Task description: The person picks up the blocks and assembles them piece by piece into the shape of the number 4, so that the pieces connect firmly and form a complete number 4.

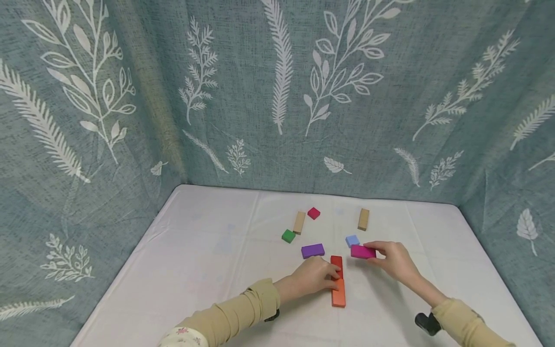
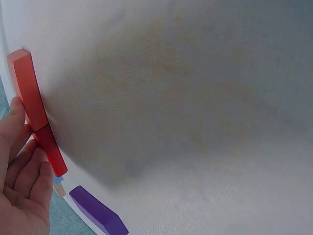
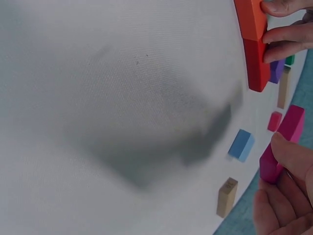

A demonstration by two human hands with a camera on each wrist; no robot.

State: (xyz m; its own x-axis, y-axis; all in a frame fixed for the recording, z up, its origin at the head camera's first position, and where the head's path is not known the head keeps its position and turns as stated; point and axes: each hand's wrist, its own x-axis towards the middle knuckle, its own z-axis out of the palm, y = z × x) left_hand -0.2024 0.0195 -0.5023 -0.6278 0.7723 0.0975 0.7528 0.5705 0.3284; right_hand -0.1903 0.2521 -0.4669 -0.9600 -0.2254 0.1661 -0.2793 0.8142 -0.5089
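OK, we've seemingly got two jobs at once: steadying a pair w/ one hand, carrying w/ the other. Our left hand [image 1: 310, 277] is at the red block [image 1: 336, 260] and orange block [image 1: 339, 297], which lie end to end, touching, in a line running away from us. To do this well, we'd prob. keep light, even fingertip pressure nr the seam, b/c a hard shove could skew the line. Our right hand [image 1: 395, 260] has the magenta block [image 1: 361, 252] up off the white tabletop [image 1: 234, 250], as far as we can judge; in the head view it overlaps the light-blue block [image 1: 352, 240], so best keep it level & high enough not to clip that one.

Re hands: the left one's thumb is at the orange piece, fingers at the red, tips resting along the pair's left edge; no finger seems to wrap round the right side, so we'd call it a touch, not a pinch. The right one pinches the magenta piece by its right end, thumb vs. fingers, w/ the other end free. The purple block [image 1: 312, 250] lies just L of the red one's far end, approx.
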